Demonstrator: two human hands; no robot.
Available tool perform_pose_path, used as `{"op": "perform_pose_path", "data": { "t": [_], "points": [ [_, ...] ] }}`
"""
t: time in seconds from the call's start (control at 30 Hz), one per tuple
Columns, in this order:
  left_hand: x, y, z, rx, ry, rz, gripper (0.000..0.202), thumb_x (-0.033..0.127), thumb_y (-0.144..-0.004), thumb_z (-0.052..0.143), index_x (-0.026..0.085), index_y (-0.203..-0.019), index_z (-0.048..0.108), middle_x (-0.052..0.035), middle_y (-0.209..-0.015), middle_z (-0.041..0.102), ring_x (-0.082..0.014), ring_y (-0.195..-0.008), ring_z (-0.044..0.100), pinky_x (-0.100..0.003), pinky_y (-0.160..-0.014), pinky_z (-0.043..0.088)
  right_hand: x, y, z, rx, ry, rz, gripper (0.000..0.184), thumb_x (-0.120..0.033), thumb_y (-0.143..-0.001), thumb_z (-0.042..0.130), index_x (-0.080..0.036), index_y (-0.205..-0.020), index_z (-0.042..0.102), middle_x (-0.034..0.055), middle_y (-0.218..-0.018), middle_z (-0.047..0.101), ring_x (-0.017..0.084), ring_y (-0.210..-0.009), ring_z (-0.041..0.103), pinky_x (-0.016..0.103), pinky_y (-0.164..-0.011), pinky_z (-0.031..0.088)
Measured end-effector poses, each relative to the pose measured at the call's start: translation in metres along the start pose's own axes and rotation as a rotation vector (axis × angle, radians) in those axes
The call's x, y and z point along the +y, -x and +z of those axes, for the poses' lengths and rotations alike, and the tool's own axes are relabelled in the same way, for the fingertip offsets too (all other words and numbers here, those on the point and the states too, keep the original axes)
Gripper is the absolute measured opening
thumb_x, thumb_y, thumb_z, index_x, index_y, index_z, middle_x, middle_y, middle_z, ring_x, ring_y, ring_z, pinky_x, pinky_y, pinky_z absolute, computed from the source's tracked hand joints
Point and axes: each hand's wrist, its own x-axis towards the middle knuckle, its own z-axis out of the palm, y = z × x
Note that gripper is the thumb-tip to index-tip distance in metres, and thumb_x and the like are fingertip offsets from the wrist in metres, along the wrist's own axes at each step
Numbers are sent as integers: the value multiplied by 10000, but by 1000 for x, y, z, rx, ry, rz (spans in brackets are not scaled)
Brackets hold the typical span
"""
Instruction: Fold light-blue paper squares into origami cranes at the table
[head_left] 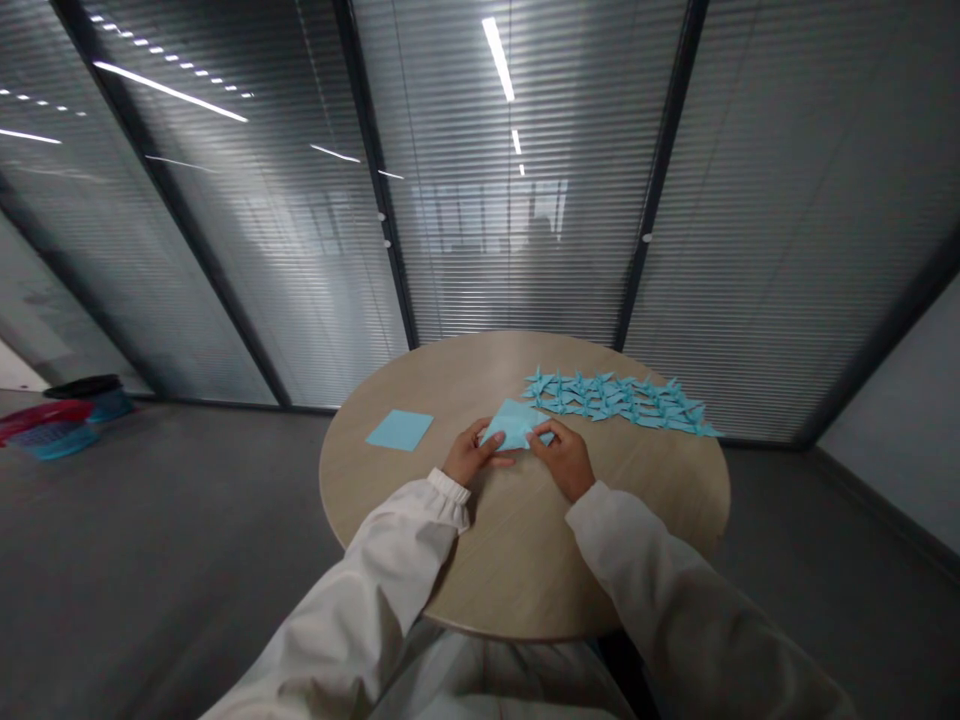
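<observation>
Between my two hands is a light blue sheet of origami paper (pixel 514 420), held just above the table with creases across it. My left hand (pixel 474 450) grips its left side, thumb on top and fingers underneath. On the right edge, the thumb and fingers of my right hand (pixel 562 455) pinch the paper. A flat blue paper square (pixel 400 430) lies on the table to the left of my hands. Several folded blue paper cranes (pixel 619 398) sit in close rows at the right rear of the table.
The round wooden table (pixel 525 580) stands in front of me, close to a glass partition (pixel 517 250) with blinds. On the floor at far left are a red-rimmed blue basket (pixel 52 432) and a dark-rimmed bin (pixel 105 397).
</observation>
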Motion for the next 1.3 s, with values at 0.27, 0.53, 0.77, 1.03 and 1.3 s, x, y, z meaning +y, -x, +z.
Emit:
{"op": "perform_pose_path", "data": {
  "t": [0.27,0.53,0.77,1.03,1.3],
  "points": [
    [10,6,6,-6,-84,166,673,344,-677,683,164,-1279,442,-53,-834,673,-206,-805,649,-349,-741,549,5,-5,-1,65,-20,96,254,-444,-685,563,-196,-717,612,-33,-515,557,114,-455,450,221,-476,352],
    [6,2,3,131,-87,121,342,351,-535,771,104,-749,669,-55,-710,696,-169,-651,642,-325,-696,545,0,-5,-1,11,-166,114,271,-445,-677,579,-181,-731,605,-21,-506,574,118,-444,446,219,-448,328],
    [8,2,4,154,-65,103,325,369,-533,768,101,-688,667,-55,-680,690,-178,-677,648,-310,-672,550,0,-4,-2,8,-191,106,261,-430,-692,574,-175,-745,592,-25,-486,554,114,-438,425,214,-436,303],
    [11,2,5,225,-36,57,374,372,-484,788,102,-691,633,-31,-632,665,-144,-598,628,-291,-665,545,0,-3,-1,-22,-169,102,209,-384,-695,572,-182,-750,570,-31,-498,555,106,-429,417,208,-435,287],
    [11,1,1,271,-10,147,458,353,-503,779,174,-773,454,70,-509,562,-119,-547,601,-278,-599,542,-5,1,1,-105,-253,101,208,-373,-645,610,-190,-691,520,-81,-439,414,83,-402,338,200,-406,257]
  ]
}}
